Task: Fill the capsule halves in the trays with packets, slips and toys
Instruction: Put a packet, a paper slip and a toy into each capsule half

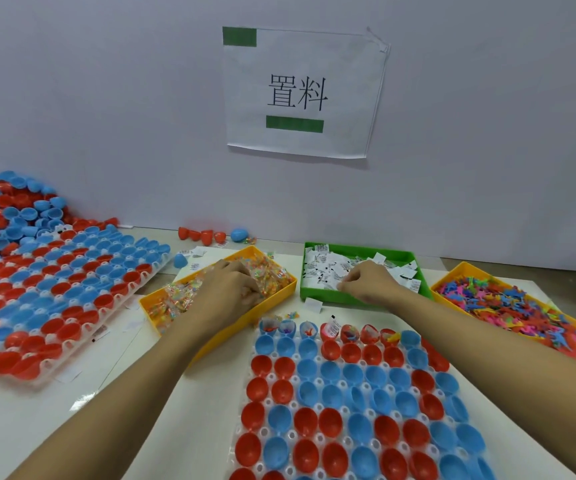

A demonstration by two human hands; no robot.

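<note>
A clear tray (314, 438) of red and blue capsule halves lies in front of me; its far row holds packets, slips and toys, the other rows are bare. My left hand (231, 282) reaches into the yellow bin (155, 306) of small candy packets (272, 275), its fingers curled down among them. My right hand (366, 280) is in the green bin (366, 299) of white paper slips (321, 268), with fingertips pinched on slips. What each hand grips is partly hidden by the hand itself.
A second yellow bin (453, 271) of colourful plastic toys (508, 306) stands at the right. Stacked trays of capsule halves (54, 289) lie at the left, with a heap of loose halves (9, 209) behind them. Stray halves (207, 235) sit by the wall.
</note>
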